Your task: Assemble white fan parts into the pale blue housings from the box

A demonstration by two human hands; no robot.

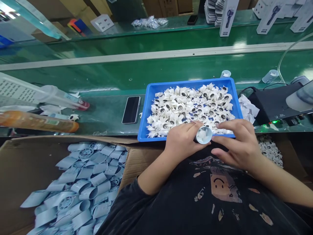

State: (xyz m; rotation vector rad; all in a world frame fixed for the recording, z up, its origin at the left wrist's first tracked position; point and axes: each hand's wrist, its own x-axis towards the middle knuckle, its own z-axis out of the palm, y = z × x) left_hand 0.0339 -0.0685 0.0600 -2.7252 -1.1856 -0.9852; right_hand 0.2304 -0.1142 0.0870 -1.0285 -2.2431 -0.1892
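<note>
My left hand (181, 141) is wrapped round a short pale-blue fan housing (204, 135), its round end facing up. Inside that tube a white fan wheel shows. Beside it on the right, my right hand (241, 141) has its fingers spread, with the fingertips close to the housing's rim; whether they touch it I cannot tell. Just beyond both hands lies a blue tray (144, 112) heaped with white fan wheels (190, 106), many showing a dark ring at the hub.
An open cardboard box (31, 156) at lower left holds many pale-blue housings (95, 182). A phone (131, 110) lies left of the tray. On the right stand a black device (276, 102) and crumpled white paper (248, 109). Another housing (225, 73) stands behind the tray.
</note>
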